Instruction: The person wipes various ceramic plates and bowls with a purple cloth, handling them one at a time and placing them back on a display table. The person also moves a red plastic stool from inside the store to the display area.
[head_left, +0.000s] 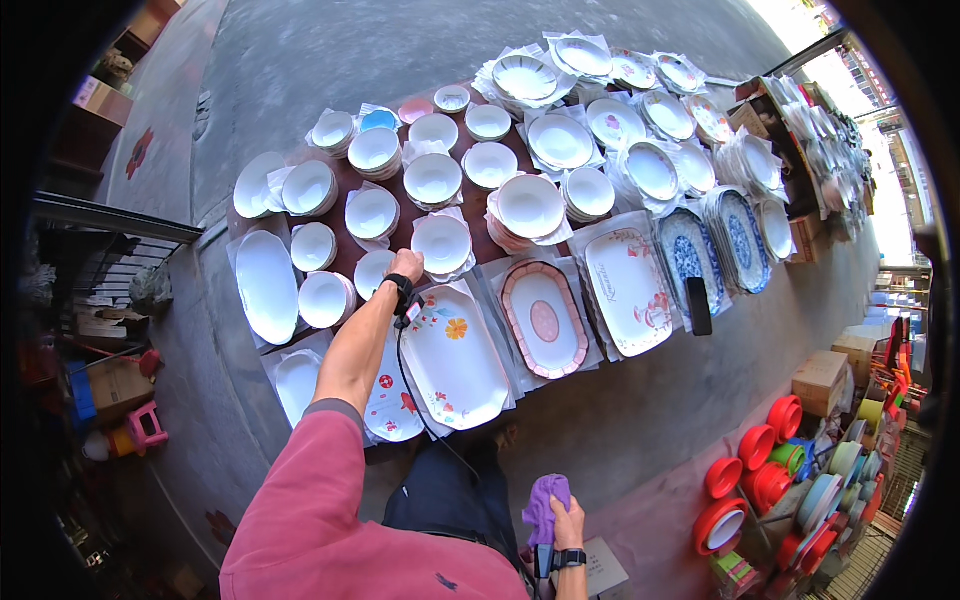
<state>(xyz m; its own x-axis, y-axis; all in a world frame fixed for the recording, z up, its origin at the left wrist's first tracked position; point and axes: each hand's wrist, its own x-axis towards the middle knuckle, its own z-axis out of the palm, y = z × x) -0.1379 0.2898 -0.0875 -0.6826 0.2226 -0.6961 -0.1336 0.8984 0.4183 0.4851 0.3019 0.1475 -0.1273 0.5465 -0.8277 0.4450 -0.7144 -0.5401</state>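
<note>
My left hand (406, 266) reaches over the table with its fingers curled, between a small white bowl (370, 276) and a stack of white bowls (442, 245). The fingertips are hidden, so I cannot tell whether they grip a rim. Below the wrist lies a rectangular white platter (459, 367) with painted flowers. Beside it sit a pink-rimmed platter (514, 319) and a fish-patterned white platter (390, 386), partly behind my forearm. Low at my side, away from the table, my right hand (568, 519) holds a crumpled purple cloth (546, 506).
More stacked bowls and plates, interleaved with paper, cover the brown table (330, 206). A dark phone-like object (698, 306) overlaps the blue-patterned platters (686, 251) at right. Red plastic basins (765, 484) and a cardboard box (820, 381) stand behind on the right. A black cable (412, 382) hangs from my left wrist.
</note>
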